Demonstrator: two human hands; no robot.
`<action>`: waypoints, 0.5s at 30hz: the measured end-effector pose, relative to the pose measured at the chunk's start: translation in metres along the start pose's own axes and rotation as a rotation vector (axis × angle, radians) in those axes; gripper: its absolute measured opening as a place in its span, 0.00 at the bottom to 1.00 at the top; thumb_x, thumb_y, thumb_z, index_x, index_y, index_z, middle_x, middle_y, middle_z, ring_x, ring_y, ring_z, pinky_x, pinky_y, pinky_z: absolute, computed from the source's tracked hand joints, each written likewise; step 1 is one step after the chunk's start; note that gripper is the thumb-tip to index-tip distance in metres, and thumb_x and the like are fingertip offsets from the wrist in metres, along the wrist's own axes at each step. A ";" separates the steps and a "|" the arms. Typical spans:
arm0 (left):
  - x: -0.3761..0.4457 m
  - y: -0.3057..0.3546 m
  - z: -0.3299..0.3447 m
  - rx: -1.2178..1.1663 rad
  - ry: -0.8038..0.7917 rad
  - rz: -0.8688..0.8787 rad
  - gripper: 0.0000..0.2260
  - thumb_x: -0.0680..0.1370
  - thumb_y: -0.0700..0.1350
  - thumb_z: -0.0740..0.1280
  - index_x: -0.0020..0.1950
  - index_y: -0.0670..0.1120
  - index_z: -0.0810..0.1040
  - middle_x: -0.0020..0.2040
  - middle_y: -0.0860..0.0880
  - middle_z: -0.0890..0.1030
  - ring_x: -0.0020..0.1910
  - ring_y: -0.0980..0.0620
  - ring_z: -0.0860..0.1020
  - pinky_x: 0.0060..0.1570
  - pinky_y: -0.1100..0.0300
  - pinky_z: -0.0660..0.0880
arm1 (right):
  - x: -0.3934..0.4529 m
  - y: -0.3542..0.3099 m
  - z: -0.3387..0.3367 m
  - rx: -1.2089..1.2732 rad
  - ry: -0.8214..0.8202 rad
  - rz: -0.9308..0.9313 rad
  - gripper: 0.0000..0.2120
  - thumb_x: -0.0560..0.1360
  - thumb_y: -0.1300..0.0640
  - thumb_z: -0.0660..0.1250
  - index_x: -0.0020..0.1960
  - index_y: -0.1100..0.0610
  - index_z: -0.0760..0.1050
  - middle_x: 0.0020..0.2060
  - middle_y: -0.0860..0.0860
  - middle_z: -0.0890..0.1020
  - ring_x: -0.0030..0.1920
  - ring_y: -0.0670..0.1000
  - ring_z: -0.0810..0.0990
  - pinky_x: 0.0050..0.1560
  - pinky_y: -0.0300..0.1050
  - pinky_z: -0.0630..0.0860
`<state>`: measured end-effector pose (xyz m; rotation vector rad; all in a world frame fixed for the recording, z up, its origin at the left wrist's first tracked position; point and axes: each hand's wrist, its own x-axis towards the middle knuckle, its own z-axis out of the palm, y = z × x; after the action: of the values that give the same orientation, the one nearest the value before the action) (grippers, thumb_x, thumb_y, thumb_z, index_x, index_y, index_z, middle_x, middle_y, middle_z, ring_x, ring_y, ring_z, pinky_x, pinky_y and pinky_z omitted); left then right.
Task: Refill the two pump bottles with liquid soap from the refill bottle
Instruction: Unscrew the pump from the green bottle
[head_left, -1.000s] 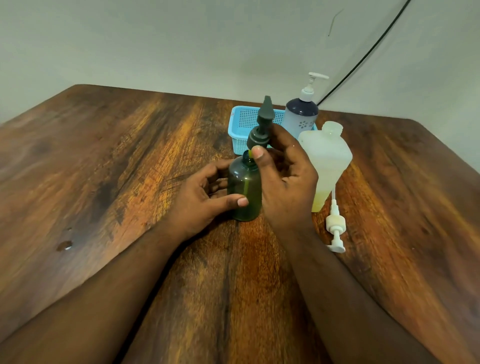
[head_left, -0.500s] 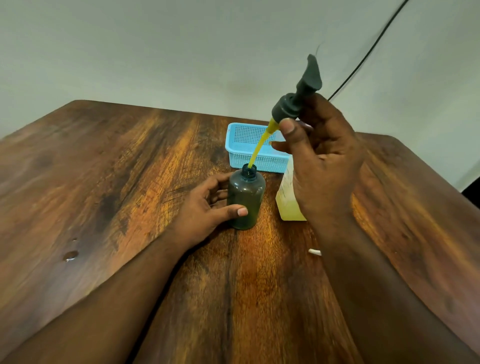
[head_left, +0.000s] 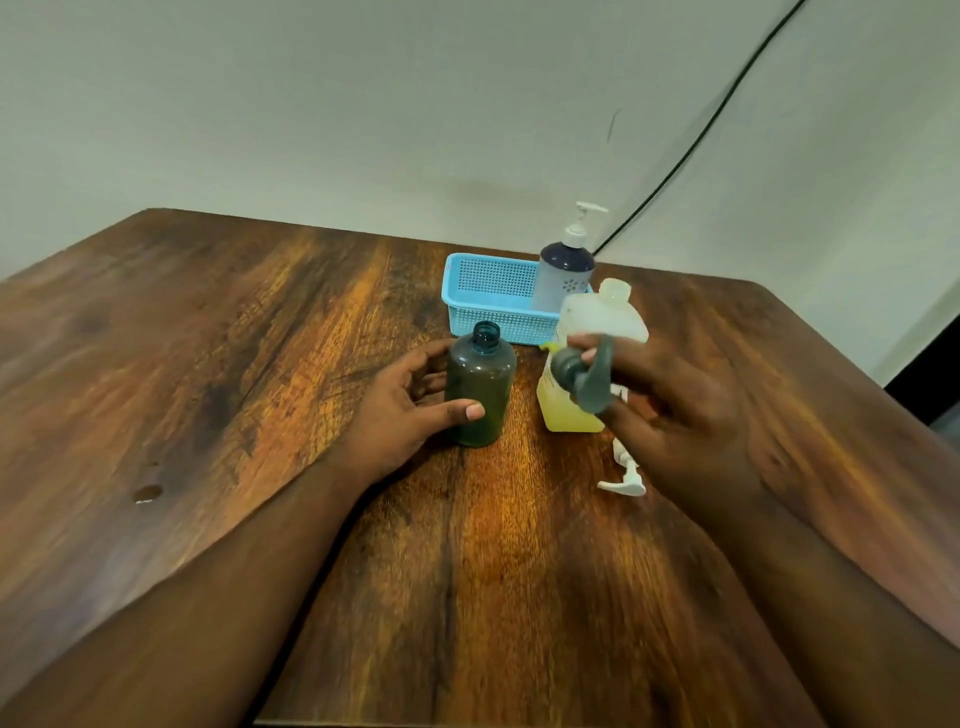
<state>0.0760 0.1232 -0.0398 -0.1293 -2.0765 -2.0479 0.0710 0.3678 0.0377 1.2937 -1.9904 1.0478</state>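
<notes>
Two bare hands work over a dark wooden table (head_left: 260, 364), seen from above by a head-worn camera. At the centre stands a small dark green bottle (head_left: 480, 395), upright and uncapped, its round mouth open. The left hand (head_left: 410, 410) curls around that bottle from the left, thumb pressed across its front and fingers wrapped behind it. Just to the right, the right hand (head_left: 675, 410) pinches a grey-green pump head (head_left: 584, 376) between thumb and fingers, holding it off the table; motion blur softens it. Behind this hand stands a translucent white bottle (head_left: 597, 332), also uncapped, with yellow liquid filling its lower part. A white pump head (head_left: 626, 475) lies on its side on the table in front of that bottle, partly hidden by the right hand. Farther back, a light blue mesh basket (head_left: 493, 301) holds a dark blue pump bottle (head_left: 563, 275) with a white pump at its right end. A black cable (head_left: 701, 135) runs diagonally across the pale wall behind.
</notes>
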 end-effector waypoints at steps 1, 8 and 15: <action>0.000 0.000 0.000 -0.006 0.000 -0.003 0.30 0.66 0.35 0.76 0.65 0.51 0.73 0.60 0.52 0.81 0.60 0.56 0.80 0.56 0.62 0.77 | -0.009 0.010 0.001 -0.030 -0.072 -0.024 0.15 0.73 0.64 0.68 0.60 0.62 0.74 0.59 0.51 0.78 0.62 0.40 0.75 0.60 0.36 0.73; 0.000 -0.002 0.000 0.007 0.001 -0.001 0.33 0.65 0.38 0.77 0.68 0.48 0.72 0.62 0.51 0.81 0.61 0.53 0.79 0.59 0.58 0.77 | -0.024 0.048 0.019 -0.280 -0.602 -0.363 0.13 0.75 0.60 0.68 0.59 0.61 0.76 0.58 0.59 0.80 0.58 0.56 0.80 0.55 0.46 0.78; 0.000 0.000 0.000 0.034 0.004 0.009 0.32 0.65 0.36 0.76 0.66 0.51 0.73 0.60 0.53 0.81 0.60 0.57 0.79 0.54 0.65 0.77 | -0.020 0.058 0.035 -0.400 -0.751 -0.476 0.16 0.74 0.60 0.70 0.60 0.57 0.74 0.60 0.58 0.78 0.61 0.56 0.77 0.52 0.51 0.80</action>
<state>0.0764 0.1237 -0.0402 -0.1292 -2.1030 -2.0052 0.0250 0.3627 -0.0152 1.9544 -2.0496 -0.0950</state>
